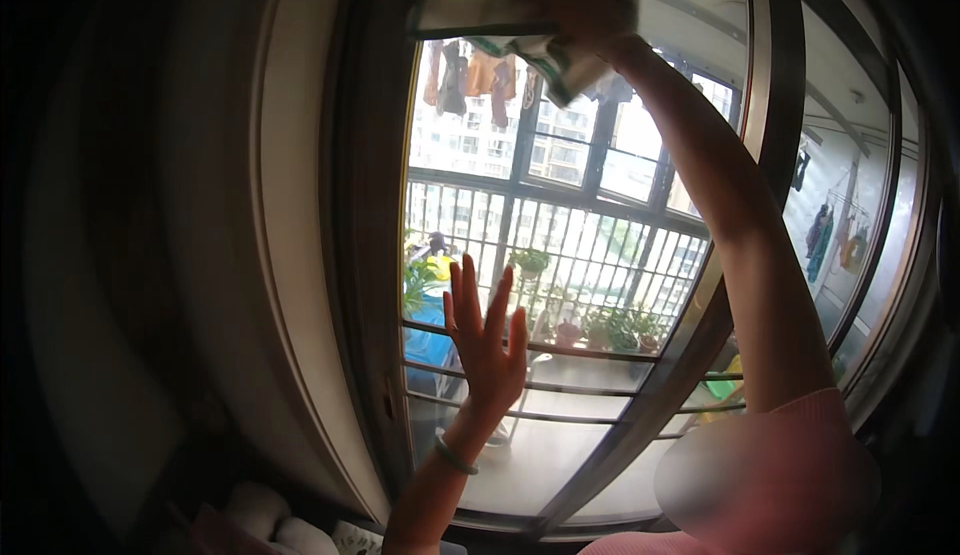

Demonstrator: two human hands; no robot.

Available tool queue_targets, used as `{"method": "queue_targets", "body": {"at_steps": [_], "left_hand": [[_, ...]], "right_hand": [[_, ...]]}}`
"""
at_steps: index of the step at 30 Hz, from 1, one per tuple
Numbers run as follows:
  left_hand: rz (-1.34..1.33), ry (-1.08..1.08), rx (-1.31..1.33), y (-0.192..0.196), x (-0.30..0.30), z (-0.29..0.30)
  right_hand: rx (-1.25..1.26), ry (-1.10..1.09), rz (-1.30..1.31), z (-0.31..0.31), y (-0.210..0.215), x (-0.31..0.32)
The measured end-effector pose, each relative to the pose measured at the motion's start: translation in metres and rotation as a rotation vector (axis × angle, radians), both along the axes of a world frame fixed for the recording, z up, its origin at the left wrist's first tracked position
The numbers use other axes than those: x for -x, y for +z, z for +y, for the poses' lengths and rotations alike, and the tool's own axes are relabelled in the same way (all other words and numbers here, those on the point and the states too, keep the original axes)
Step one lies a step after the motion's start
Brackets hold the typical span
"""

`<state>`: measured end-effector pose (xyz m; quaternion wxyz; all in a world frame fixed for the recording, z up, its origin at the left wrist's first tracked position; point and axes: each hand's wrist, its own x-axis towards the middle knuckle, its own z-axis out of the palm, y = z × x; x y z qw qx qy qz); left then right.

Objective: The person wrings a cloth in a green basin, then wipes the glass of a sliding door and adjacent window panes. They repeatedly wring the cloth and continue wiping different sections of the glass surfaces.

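High on the window glass (590,375), my right hand (590,5) has hold of a white cloth with green edging (480,13). The cloth hangs out to the left and below the fingers. This hand is dark and smeared by motion, so its single fingers do not show well. Lower down, my left hand (490,355) is raised in front of the pane with its fingers spread and nothing in it. Whether it touches the glass I cannot tell. A bracelet (457,457) circles my left wrist.
A dark window frame (365,255) borders the pane on the left, beside a pale curtain or wall edge (285,205). Beyond the glass are hanging laundry (480,75), railing bars, potted plants (620,327) and a blue item (428,345). White rounded objects (258,508) sit at lower left.
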<state>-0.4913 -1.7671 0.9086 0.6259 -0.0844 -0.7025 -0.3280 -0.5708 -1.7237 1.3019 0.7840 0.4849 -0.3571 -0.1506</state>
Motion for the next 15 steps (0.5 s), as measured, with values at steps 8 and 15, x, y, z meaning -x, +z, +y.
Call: {"method": "queue_targets", "body": {"at_steps": [8, 15], "left_hand": [[-0.097, -0.074, -0.116, -0.061, 0.023, 0.048], [-0.059, -0.259, -0.089, -0.102, 0.019, 0.092]], "right_hand": [[0.373, -0.356, -0.635, 0.11, -0.289, 0.045], [-0.012, 0.38, -1.823, 0.179, -0.447, 0.021]]}}
